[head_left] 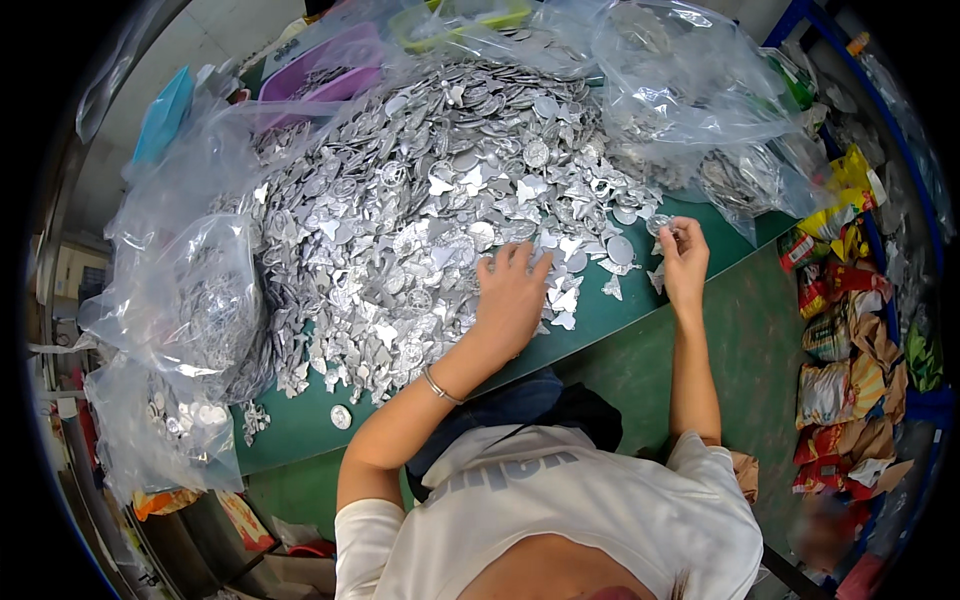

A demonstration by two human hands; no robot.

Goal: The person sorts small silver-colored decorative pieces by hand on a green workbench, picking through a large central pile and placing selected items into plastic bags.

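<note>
Heap of small metal pieces (430, 200), silver-grey, thin and flat-looking, was spread over the middle of the table; shapes mixed: plain discs, embossed rounds, winged or star-like cutouts. Some were shiny, others dull, edges overlapping. Left hand (514, 300) was at the heap's near right edge, fingers spread and apart, tips touching the pieces; could not tell if anything was under them. Right hand (686, 258) was raised at the heap's right end, thumb and fingers pinched on a small round metal piece (659, 225). Hands were well apart from each other. Plain grey disc (620, 249) lay between them; patterned oval piece (341, 416) lay loose near the front edge. Metal bracelet (437, 385) circled the left wrist. Clear, crinkled plastic bags sat at both sides, left bag (205, 290) and right bag (700, 75), metal pieces inside. Table (300, 432) was green and smooth. Purple tray (345, 60) and yellow-green tray (425, 35) stood at the back. Floor (640, 375) was green too; colourful packets (825, 390) lined a blue-framed rack (925, 403) on the right.
</note>
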